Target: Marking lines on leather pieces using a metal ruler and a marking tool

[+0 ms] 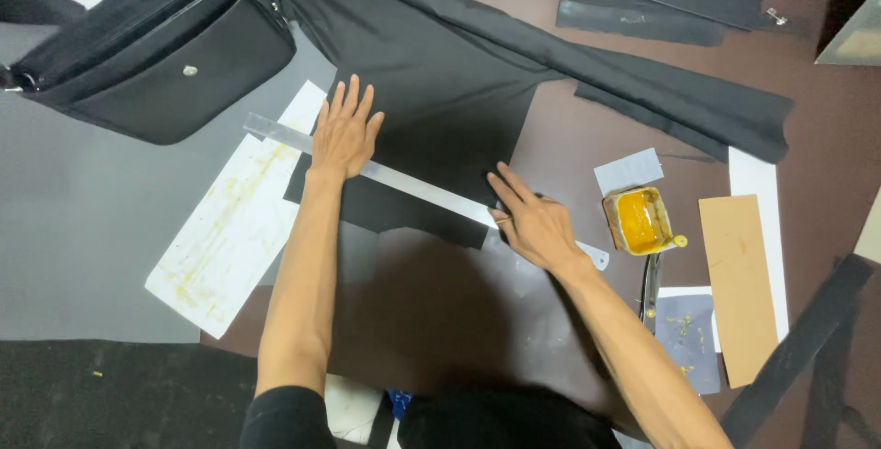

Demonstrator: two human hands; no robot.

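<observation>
Two hands pin a stiff ruler (pixel 404 183) on limp, light cloth (pixel 440 100); left hand (pixel 344 137) flat, fingers spread; right hand (pixel 532 224) pinching a thin tool; I'd press the ruler's ends.

Left hand (pixel 346 132) presses flat on the metal ruler (pixel 404 183) across black fabric (pixel 450 109); right hand (pixel 535 224) holds a thin tool at the ruler's edge, yellow glue tin (pixel 640 220) nearby.
</observation>
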